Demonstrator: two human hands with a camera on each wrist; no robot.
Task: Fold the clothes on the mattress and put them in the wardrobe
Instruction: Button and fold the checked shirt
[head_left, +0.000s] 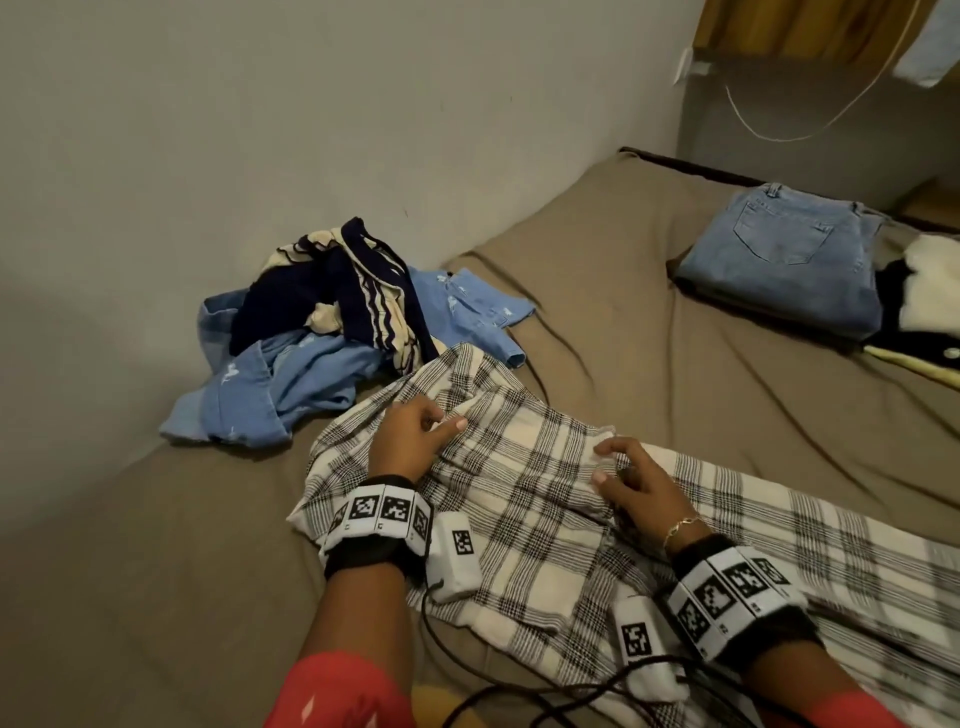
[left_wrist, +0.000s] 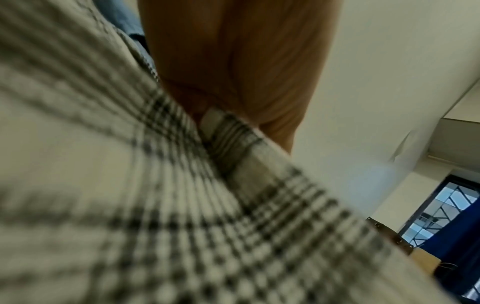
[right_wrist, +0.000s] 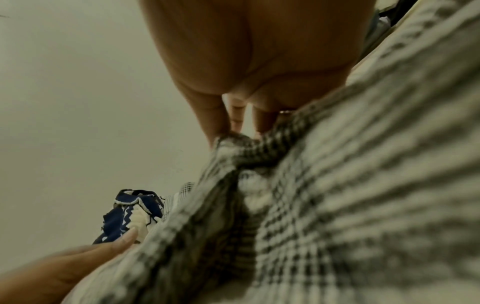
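Two hands, left hand (head_left: 410, 436) and right hand (head_left: 636, 480), pinch the plaid garment (head_left: 545, 519).

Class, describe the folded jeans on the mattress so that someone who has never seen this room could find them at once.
Start at the brown mattress and look to its far right end, away from the crumpled pile by the wall. There lie the folded jeans, a neat light-blue denim rectangle with a back pocket facing up. Unlike the loose blue clothes in the pile, they are flat and squared.
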